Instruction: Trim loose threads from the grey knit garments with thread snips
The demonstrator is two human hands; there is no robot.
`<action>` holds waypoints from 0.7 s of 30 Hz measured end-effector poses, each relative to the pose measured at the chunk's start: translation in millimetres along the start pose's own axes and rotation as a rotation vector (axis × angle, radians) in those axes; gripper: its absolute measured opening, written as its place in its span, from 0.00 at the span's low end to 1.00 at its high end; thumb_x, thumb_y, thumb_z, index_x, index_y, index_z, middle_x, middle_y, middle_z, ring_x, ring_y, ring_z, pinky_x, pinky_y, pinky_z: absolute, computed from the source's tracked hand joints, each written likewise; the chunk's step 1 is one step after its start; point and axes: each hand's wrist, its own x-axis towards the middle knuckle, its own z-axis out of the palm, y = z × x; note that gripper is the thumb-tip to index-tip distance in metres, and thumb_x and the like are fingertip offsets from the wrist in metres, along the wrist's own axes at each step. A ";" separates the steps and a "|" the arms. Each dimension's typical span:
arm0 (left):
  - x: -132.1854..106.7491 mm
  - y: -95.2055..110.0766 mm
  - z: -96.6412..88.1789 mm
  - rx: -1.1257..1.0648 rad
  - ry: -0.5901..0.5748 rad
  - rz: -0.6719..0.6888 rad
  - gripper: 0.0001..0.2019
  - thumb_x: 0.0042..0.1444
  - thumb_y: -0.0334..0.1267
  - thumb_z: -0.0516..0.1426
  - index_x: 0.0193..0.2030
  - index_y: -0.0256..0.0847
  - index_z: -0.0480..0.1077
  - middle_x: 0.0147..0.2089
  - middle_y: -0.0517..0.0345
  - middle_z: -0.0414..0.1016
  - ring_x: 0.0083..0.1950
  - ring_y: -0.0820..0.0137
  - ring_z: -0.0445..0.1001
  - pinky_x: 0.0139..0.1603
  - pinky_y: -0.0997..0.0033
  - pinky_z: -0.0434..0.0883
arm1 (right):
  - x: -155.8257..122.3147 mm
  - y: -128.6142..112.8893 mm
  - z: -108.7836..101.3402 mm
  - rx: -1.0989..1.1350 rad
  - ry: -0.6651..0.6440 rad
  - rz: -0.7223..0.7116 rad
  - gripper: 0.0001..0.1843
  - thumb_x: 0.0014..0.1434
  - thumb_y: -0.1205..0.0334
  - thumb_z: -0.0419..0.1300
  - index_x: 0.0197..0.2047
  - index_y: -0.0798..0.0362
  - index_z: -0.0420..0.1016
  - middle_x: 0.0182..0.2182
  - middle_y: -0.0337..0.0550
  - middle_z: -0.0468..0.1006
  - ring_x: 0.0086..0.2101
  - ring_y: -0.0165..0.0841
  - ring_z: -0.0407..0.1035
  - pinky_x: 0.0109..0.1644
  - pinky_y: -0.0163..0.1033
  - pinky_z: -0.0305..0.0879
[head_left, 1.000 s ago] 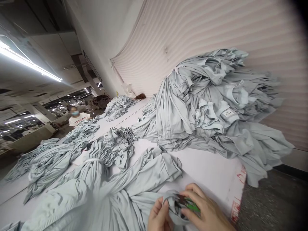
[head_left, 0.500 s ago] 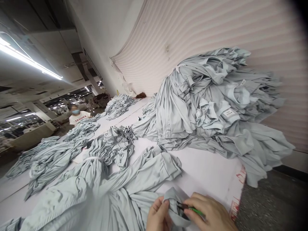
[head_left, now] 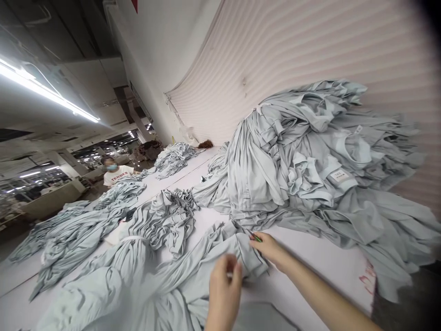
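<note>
Through the head camera I have my right hand [head_left: 268,246] just in front of the large heap [head_left: 262,165] of grey garments, its fingers closed round the green-handled snips [head_left: 257,237]. The dark tip points away from me, at the heap's lower edge; I can't tell whether it touches cloth. My left hand [head_left: 225,276] hangs nearer to me than the heap, half curled, thumb close to the fingertips. I can't tell whether it has anything pinched.

Behind that hand, the near garments [head_left: 206,262] lie creased and gathered, reaching up close to the heap's front edge. A flat piece of grey cloth [head_left: 263,317] sits farther in front of the heap, at the bottom of my view.

Left of the heap I see a bundle [head_left: 136,248] cinched by a white band [head_left: 133,238]. The white table [head_left: 310,262] runs under everything, with red marks [head_left: 368,278] on its edge below the heap's right side. Well beyond the heap, to its left, stands a masked co-worker [head_left: 119,174].
</note>
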 end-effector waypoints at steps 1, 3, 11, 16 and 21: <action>17.6 0.8 4.5 -0.025 0.031 -0.003 0.13 0.55 0.47 0.59 0.41 0.40 0.72 0.41 0.53 0.75 0.43 0.64 0.73 0.40 0.69 0.66 | 0.2 -1.6 3.6 0.012 -0.026 0.000 0.11 0.65 0.56 0.59 0.43 0.57 0.74 0.39 0.41 0.79 0.36 0.32 0.75 0.42 0.43 0.73; 42.5 -6.7 14.2 -0.078 0.041 -0.042 0.19 0.51 0.48 0.61 0.47 0.40 0.69 0.36 0.56 0.73 0.37 0.66 0.72 0.35 0.70 0.66 | -9.3 -3.5 8.6 0.029 -0.062 -0.013 0.09 0.65 0.59 0.58 0.40 0.56 0.74 0.34 0.38 0.79 0.32 0.31 0.75 0.38 0.40 0.73; 26.4 -66.8 23.4 -0.507 0.036 -0.284 0.28 0.42 0.47 0.64 0.48 0.44 0.57 0.30 0.67 0.71 0.30 0.72 0.73 0.35 0.72 0.70 | -60.6 -1.6 6.2 -0.035 0.050 -0.141 0.14 0.55 0.56 0.58 0.45 0.50 0.74 0.44 0.46 0.77 0.50 0.41 0.71 0.55 0.42 0.65; 8.6 -68.0 14.3 -0.790 0.077 -0.222 0.35 0.38 0.36 0.68 0.51 0.46 0.53 0.32 0.60 0.80 0.30 0.71 0.75 0.30 0.75 0.68 | -76.1 -19.7 20.2 -0.134 -0.004 -0.186 0.07 0.54 0.61 0.59 0.37 0.47 0.76 0.37 0.40 0.76 0.38 0.37 0.73 0.43 0.39 0.68; -12.2 -70.0 8.7 -0.839 0.136 -0.220 0.41 0.37 0.47 0.71 0.53 0.50 0.51 0.33 0.59 0.81 0.24 0.74 0.72 0.28 0.78 0.63 | -90.7 -12.4 33.2 -0.074 -0.061 -0.173 0.06 0.59 0.58 0.55 0.35 0.49 0.70 0.37 0.40 0.77 0.38 0.36 0.74 0.43 0.36 0.69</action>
